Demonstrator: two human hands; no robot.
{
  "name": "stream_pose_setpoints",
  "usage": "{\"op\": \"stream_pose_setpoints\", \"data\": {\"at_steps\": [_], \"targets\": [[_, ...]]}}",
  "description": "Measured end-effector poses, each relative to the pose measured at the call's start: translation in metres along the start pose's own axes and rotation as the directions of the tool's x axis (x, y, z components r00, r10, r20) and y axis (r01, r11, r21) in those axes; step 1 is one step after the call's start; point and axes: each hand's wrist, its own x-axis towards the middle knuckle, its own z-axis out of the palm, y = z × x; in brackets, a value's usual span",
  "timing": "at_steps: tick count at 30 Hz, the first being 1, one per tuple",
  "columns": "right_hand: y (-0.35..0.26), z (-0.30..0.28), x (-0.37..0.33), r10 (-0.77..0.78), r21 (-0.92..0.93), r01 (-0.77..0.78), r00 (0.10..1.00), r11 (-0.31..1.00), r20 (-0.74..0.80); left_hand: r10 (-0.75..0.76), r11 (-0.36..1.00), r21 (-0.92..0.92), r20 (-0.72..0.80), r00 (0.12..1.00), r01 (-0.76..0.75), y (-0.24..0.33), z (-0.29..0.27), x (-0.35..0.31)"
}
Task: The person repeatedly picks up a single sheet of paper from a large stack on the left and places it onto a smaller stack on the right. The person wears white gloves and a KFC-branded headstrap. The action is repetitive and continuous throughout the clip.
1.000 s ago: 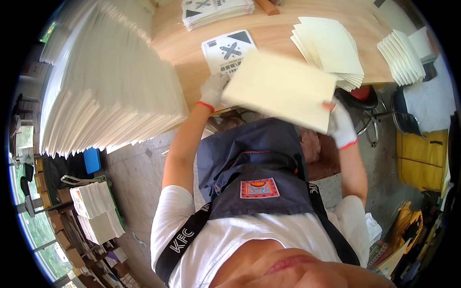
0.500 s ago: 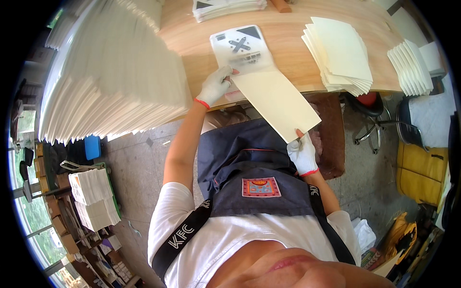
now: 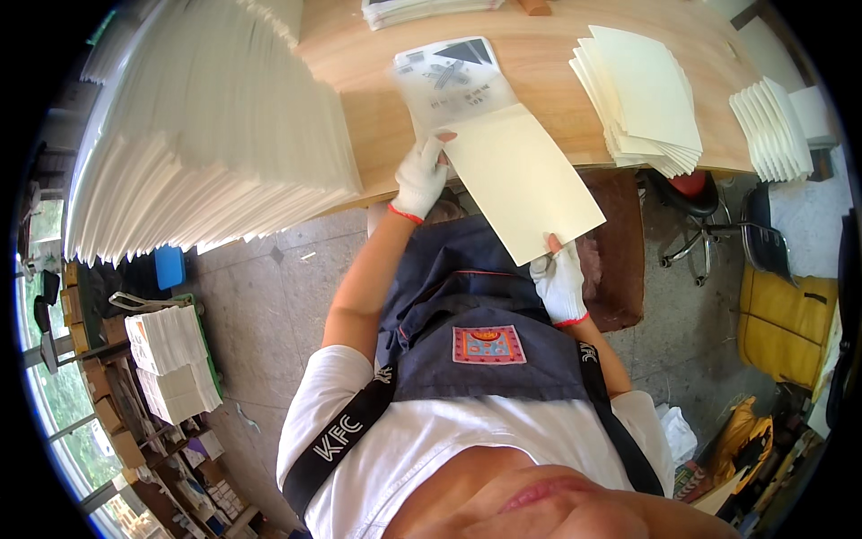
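Two hands (image 3: 420, 180) (image 3: 560, 283), knit-gloved | smooth cream rectangular sheet (image 3: 525, 184) | wood-grain table (image 3: 537, 76)

We see bold white capital letters on the black strap (image 3: 337, 445) at lower left of centre, and small ones on the other strap (image 3: 620, 427) at lower right. Upper centre, the printed sheet (image 3: 453, 72) carries dark characters we cannot read.

White gloves (image 3: 419, 184) wrapped my grip (image 3: 560, 280), red cuffs (image 3: 572, 322) right behind! Further back, I wore a white shirt (image 3: 480, 427), black straps (image 3: 328, 458), dark apron (image 3: 543, 382), bright patch (image 3: 488, 345)!
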Motion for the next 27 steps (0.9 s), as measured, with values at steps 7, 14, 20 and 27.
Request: {"op": "stream_pose_setpoints", "data": {"at_steps": [7, 14, 20, 27], "targets": [[0.002, 0.004, -0.021, 0.023, -0.04, -0.021, 0.999, 0.999, 0.048, -0.758, 0.216, -0.976, -0.158, 0.633, 0.014, 0.054, 0.079, -0.026], [0.024, -0.015, -0.006, 0.081, -0.233, -0.074, 0.997, 0.97, 0.018, -0.597, -0.065, -0.9, 0.382, 0.706, 0.432, 0.04, 0.126, -0.068], [0.047, 0.007, 0.029, 0.116, -0.248, -0.121, 0.993, 0.961, -0.034, -0.616, -0.104, -0.858, 0.453, 0.644, 0.504, 0.017, 0.097, -0.062], [0.045, 0.009, 0.011, 0.064, -0.259, -0.04, 0.994, 0.965, 0.085, -0.487, -0.128, -0.804, 0.561, 0.67, 0.58, 0.011, 0.111, -0.106]]}}
